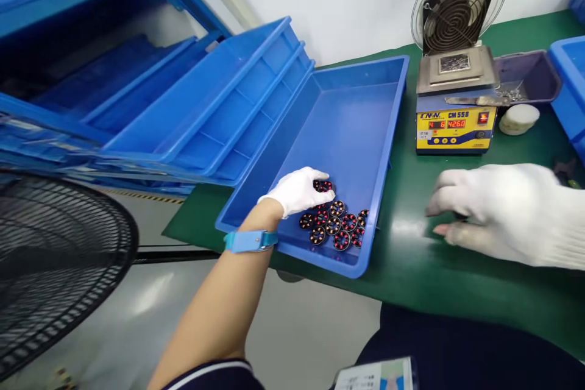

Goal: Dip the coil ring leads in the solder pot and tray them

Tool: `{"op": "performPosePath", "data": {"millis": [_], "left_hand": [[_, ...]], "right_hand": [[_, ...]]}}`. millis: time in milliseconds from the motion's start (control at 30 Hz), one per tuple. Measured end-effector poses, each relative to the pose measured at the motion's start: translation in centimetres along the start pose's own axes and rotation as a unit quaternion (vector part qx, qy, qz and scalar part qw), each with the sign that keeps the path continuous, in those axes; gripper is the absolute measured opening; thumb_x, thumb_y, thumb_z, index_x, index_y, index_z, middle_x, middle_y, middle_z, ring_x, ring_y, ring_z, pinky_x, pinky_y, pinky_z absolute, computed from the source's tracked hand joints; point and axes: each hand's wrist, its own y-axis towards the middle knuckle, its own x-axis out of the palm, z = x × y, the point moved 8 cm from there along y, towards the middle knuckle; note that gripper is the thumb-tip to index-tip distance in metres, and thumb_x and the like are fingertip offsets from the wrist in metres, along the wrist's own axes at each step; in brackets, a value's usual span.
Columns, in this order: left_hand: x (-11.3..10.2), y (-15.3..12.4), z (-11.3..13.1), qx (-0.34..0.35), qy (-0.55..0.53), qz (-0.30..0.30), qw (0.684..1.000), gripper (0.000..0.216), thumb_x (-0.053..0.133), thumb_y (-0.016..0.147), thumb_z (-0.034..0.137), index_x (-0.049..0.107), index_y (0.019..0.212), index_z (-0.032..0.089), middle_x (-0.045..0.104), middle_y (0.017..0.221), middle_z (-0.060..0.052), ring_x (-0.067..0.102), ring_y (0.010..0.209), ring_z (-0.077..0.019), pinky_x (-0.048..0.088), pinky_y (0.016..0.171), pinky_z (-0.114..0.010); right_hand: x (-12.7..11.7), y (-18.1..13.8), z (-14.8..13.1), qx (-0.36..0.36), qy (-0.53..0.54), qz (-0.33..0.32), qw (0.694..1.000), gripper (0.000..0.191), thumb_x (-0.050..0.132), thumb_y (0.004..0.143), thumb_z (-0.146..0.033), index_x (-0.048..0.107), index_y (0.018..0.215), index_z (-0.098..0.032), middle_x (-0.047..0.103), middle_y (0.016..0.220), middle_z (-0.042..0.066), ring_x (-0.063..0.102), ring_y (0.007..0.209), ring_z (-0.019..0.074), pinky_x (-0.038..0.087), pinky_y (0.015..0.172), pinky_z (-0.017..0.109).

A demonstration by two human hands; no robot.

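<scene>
My left hand (299,190), in a white glove with a blue wrist strap below it, reaches into the front of a blue plastic tray (347,116). Its thumb and fingers close round a small ring-shaped motor stator (324,186) with red windings. Several more stators (341,240), some with red and some with copper-coloured windings, lie in a cluster beneath and beside it. Over the green tabletop to the right, my right hand (498,213) wears a thicker white glove. Its fingers are curled, with a little of something dark showing between them.
Behind my right hand stands a yellow-fronted CM 558 solder pot (456,128), with a fan (457,18) above it. A round white container (519,119) and a dark bin (525,76) sit beside it. Stacked blue trays (228,97) lean at left, near a black fan (59,268).
</scene>
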Motion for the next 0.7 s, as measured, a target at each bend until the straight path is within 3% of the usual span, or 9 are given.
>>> {"op": "performPosePath", "data": {"millis": [100, 200, 333, 367, 433, 500, 600, 700], "left_hand": [[0.9, 1.3, 0.3, -0.011, -0.015, -0.005, 1.000, 0.050, 0.071, 0.061, 0.051, 0.075, 0.101, 0.021, 0.074, 0.104, -0.012, 0.066, 0.103, -0.0333, 0.045, 0.096, -0.040], [0.2, 1.9, 0.3, -0.018, -0.056, 0.009, 0.998, 0.041, 0.073, 0.057, 0.045, 0.075, 0.087, 0.019, 0.074, 0.089, -0.011, 0.068, 0.093, -0.0327, 0.048, 0.091, -0.042], [-2.6, 1.3, 2.3, 0.013, -0.187, 0.048, 0.981, 0.049, 0.061, 0.070, 0.049, 0.068, 0.102, 0.013, 0.072, 0.096, -0.014, 0.068, 0.091, -0.0280, 0.053, 0.086, -0.043], [-3.0, 1.1, 3.7, 0.031, -0.266, 0.046, 0.962, 0.050, 0.058, 0.073, 0.049, 0.066, 0.106, 0.013, 0.071, 0.096, -0.013, 0.068, 0.091, -0.0266, 0.055, 0.084, -0.043], [-3.0, 0.7, 7.5, 0.062, -0.496, -0.006, 0.866, 0.043, 0.062, 0.071, 0.043, 0.066, 0.102, 0.013, 0.070, 0.088, -0.011, 0.068, 0.086, -0.0267, 0.057, 0.078, -0.043], [-2.0, 0.5, 12.4, 0.082, -0.616, -0.085, 0.779, 0.038, 0.064, 0.071, 0.036, 0.067, 0.100, 0.012, 0.068, 0.079, -0.010, 0.067, 0.078, -0.0260, 0.057, 0.070, -0.041], [-0.2, 0.3, 18.9, 0.110, -0.645, -0.159, 0.739, 0.045, 0.063, 0.071, 0.025, 0.063, 0.115, 0.013, 0.067, 0.080, -0.007, 0.065, 0.068, -0.0215, 0.057, 0.061, -0.037], [1.3, 0.8, 22.3, 0.129, -0.646, -0.190, 0.728, 0.055, 0.062, 0.070, 0.021, 0.056, 0.125, 0.017, 0.067, 0.092, -0.006, 0.062, 0.063, -0.0172, 0.055, 0.055, -0.032]], "right_hand": [[2.0, 1.2, -2.3, -0.098, -0.018, -0.064, 0.993, 0.020, 0.053, 0.084, -0.050, 0.067, 0.092, -0.038, 0.068, 0.097, 0.004, 0.063, 0.070, 0.0185, 0.032, 0.049, 0.033], [3.0, 1.6, -1.3, -0.078, -0.018, -0.082, 0.993, 0.019, 0.054, 0.085, -0.045, 0.067, 0.095, -0.035, 0.067, 0.101, 0.005, 0.064, 0.075, 0.0194, 0.033, 0.051, 0.033], [2.4, 1.7, 0.2, -0.042, 0.018, -0.038, 0.998, 0.027, 0.055, 0.086, -0.043, 0.065, 0.110, -0.036, 0.066, 0.113, 0.004, 0.066, 0.085, 0.0215, 0.040, 0.056, 0.032], [1.7, 1.8, 0.3, -0.039, 0.036, -0.009, 0.999, 0.031, 0.055, 0.087, -0.042, 0.063, 0.116, -0.036, 0.065, 0.116, 0.004, 0.066, 0.089, 0.0220, 0.043, 0.060, 0.032], [0.1, 2.2, 0.6, -0.040, 0.072, 0.061, 0.995, 0.044, 0.056, 0.086, -0.040, 0.055, 0.130, -0.034, 0.060, 0.126, 0.005, 0.065, 0.097, 0.0228, 0.049, 0.069, 0.033], [-1.6, 2.6, 0.9, -0.053, 0.098, 0.135, 0.985, 0.058, 0.059, 0.085, -0.039, 0.045, 0.140, -0.029, 0.053, 0.135, 0.008, 0.061, 0.109, 0.0244, 0.051, 0.082, 0.035], [-3.0, 2.8, 1.3, -0.097, 0.111, 0.200, 0.969, 0.067, 0.061, 0.084, -0.038, 0.039, 0.145, -0.019, 0.044, 0.143, 0.012, 0.049, 0.126, 0.0257, 0.047, 0.098, 0.036], [-2.5, 3.3, 2.1, -0.087, 0.097, 0.165, 0.978, 0.048, 0.056, 0.089, -0.035, 0.053, 0.133, -0.017, 0.050, 0.138, 0.012, 0.050, 0.123, 0.0251, 0.045, 0.099, 0.037]]}}
